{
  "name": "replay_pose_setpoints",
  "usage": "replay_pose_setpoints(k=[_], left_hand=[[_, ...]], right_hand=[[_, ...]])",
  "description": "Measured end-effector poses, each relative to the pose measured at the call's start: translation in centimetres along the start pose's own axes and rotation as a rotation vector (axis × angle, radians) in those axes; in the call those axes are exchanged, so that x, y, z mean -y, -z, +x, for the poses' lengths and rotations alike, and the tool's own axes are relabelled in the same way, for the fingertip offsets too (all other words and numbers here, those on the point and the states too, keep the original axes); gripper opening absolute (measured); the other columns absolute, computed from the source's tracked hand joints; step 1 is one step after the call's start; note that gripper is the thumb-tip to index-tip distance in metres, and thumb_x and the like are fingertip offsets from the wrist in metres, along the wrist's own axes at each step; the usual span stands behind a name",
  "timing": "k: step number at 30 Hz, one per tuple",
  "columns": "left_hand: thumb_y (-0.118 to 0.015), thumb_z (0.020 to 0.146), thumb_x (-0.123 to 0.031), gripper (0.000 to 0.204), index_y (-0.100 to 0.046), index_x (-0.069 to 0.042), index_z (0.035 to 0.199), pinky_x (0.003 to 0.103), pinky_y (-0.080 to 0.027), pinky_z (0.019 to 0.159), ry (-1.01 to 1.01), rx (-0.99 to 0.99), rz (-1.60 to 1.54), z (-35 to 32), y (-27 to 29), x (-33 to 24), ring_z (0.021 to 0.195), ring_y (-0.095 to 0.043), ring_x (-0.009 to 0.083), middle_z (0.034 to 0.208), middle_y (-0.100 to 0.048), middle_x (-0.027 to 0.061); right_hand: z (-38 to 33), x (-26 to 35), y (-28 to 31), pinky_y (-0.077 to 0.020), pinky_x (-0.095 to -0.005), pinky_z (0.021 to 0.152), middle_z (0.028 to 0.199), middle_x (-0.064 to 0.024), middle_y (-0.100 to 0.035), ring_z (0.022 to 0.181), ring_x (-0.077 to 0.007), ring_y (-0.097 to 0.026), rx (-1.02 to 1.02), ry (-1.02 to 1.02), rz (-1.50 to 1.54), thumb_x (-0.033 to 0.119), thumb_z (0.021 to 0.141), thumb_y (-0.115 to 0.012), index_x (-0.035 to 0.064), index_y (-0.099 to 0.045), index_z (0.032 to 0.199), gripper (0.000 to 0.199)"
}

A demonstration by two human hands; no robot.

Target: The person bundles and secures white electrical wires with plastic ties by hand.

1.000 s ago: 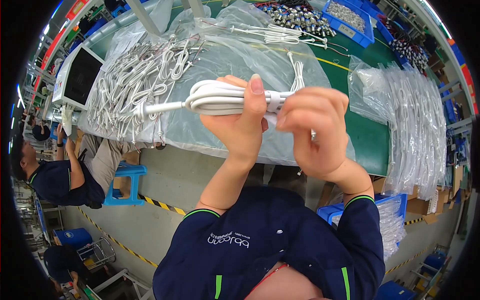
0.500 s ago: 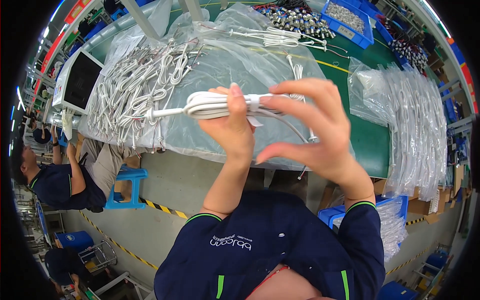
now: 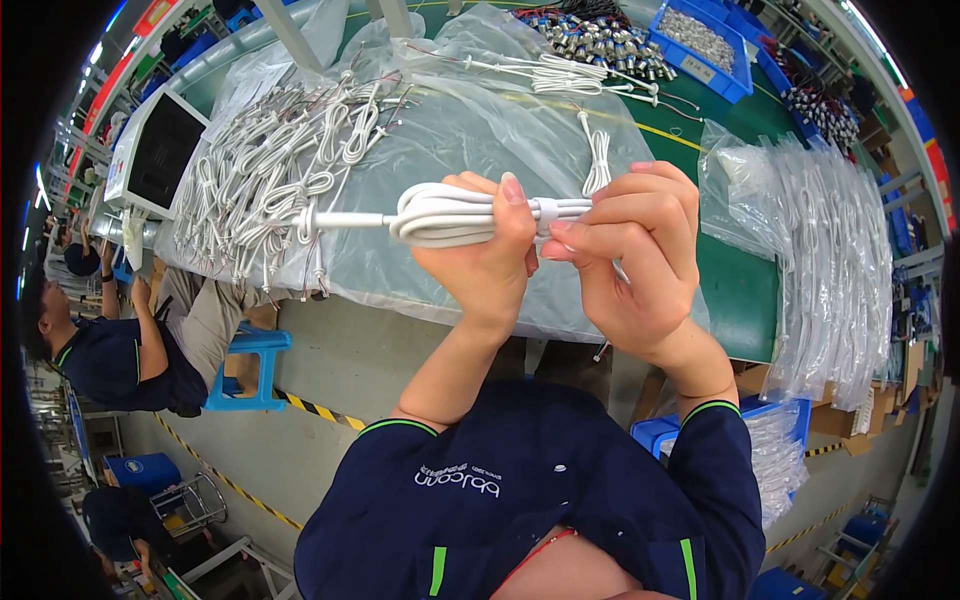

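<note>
A coiled white cable (image 3: 440,214) is held level above the near part of the table. My left hand (image 3: 487,262) is closed around the middle of the coil, thumb over the top. A thick white plug end sticks out of the coil to the left. Just right of my left thumb, a white band (image 3: 547,210) circles the coil. My right hand (image 3: 645,262) is closed with its fingertips pinched at the coil's right end, beside the band. Those fingers hide exactly what they grip and the coil's end.
A heap of coiled white cables (image 3: 265,175) lies on plastic sheeting (image 3: 450,140) at left, beside a monitor (image 3: 160,150). Bagged cables (image 3: 830,260) hang over the right edge. A blue bin (image 3: 700,50) and metal connectors (image 3: 600,45) stand behind. A person (image 3: 110,350) sits at left.
My right hand has come in from a wide-open pose and closed at the coil's right end beside the band. My left hand and the coil have shifted slightly right.
</note>
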State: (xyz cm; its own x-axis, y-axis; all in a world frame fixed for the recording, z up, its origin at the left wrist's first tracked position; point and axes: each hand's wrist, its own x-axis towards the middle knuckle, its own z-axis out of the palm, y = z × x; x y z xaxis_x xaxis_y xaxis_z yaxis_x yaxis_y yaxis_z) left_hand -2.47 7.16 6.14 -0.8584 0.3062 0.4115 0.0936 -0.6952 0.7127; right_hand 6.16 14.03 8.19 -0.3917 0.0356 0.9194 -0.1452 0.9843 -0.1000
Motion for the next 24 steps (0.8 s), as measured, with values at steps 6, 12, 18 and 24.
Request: replay_pose_setpoints(k=[6, 12, 18, 24], left_hand=[[-0.063, 0.077, -0.003, 0.022, -0.045, -0.002, 0.065, 0.021, -0.031, 0.029, 0.106, -0.006, 0.040, 0.1, 0.2, 0.1, 0.035, -0.041, 0.0057, 0.052, -0.048, 0.0024], [-0.062, 0.078, -0.001, 0.022, -0.045, -0.002, 0.064, 0.021, -0.031, 0.028, 0.128, 0.002, 0.037, 0.3, 0.8, 0.7, 0.034, -0.041, 0.0056, 0.052, -0.047, 0.0023], [-0.060, 0.080, -0.003, 0.019, -0.045, -0.002, 0.068, 0.021, -0.029, 0.027, 0.147, 0.020, -0.022, 0.0, 2.2, 2.4, 0.034, -0.040, 0.0058, 0.056, -0.048, 0.0038], [-0.057, 0.083, -0.009, 0.021, -0.042, -0.002, 0.071, 0.021, -0.030, 0.026, 0.187, -0.074, -0.063, -0.4, 2.3, 2.5, 0.033, -0.038, 0.0063, 0.059, -0.047, 0.0044]], right_hand=[[-0.1, -1.1, -0.8, -0.0435, -0.0437, 0.087, 0.077, -0.0052, -0.054, 0.078, -0.0204, -0.059, -0.029, -0.091, 0.133, -0.007, 0.064, -0.069, 0.0039, -0.061, 0.076, 0.019], [-0.5, -1.0, -1.5, -0.0512, -0.0314, 0.074, 0.081, -0.0068, -0.055, 0.076, -0.0172, -0.061, 0.047, -0.270, 0.263, -0.009, 0.067, -0.068, 0.0009, -0.060, 0.076, 0.016], [0.9, -1.3, -1.2, -0.0518, -0.0246, 0.060, 0.083, -0.0064, -0.055, 0.073, -0.0134, -0.060, 0.212, -0.683, 0.539, -0.008, 0.065, -0.070, -0.0002, -0.061, 0.077, 0.017], [-0.5, -0.4, -2.3, -0.0486, -0.0244, 0.055, 0.084, -0.0065, -0.058, 0.070, -0.0134, -0.059, 0.005, -0.643, 0.484, -0.004, 0.066, -0.071, 0.0012, -0.065, 0.080, 0.016]])
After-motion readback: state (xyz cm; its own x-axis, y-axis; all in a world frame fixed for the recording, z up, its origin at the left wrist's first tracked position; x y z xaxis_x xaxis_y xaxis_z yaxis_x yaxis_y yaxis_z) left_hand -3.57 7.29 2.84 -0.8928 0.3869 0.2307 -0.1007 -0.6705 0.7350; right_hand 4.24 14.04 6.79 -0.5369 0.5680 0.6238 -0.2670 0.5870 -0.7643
